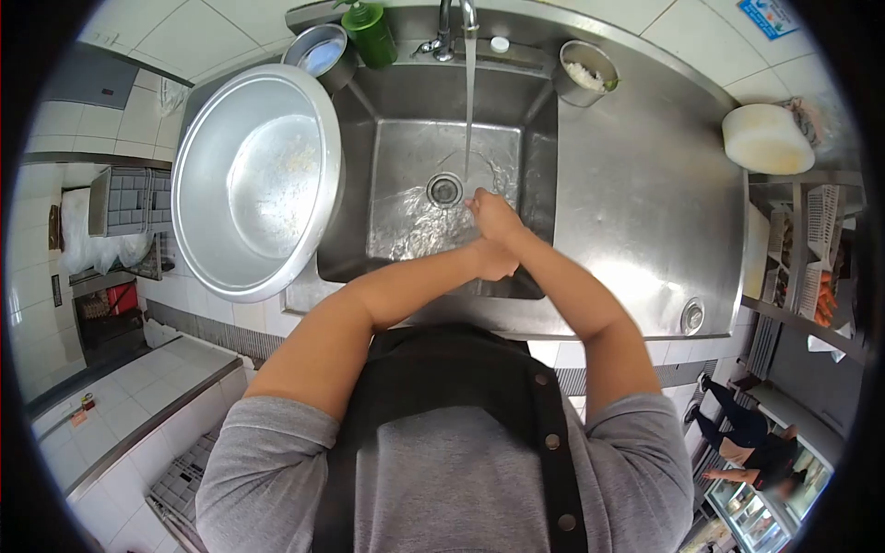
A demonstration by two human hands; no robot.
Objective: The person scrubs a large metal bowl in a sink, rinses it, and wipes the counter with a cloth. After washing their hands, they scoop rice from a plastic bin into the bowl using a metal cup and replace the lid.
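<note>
Water runs from the faucet (469, 20) in a thin stream into the steel sink (396, 152), beside the drain (444, 190). My right hand (494, 214) is just right of the stream's lower end, above the basin. Its fingers are curled together, and whatever they might hold is hidden. Against my right wrist, nearer my body, lies my left hand (496, 261). Its fingers look closed, partly hidden by the right forearm. Shallow water spreads over the sink floor.
A large metal bowl (198, 175) stands left of the sink. Behind it are a small pot (332, 69) and a green bottle (369, 35). A metal container (572, 89) with white food stands at the back right. Another person (765, 452) is at the lower right.
</note>
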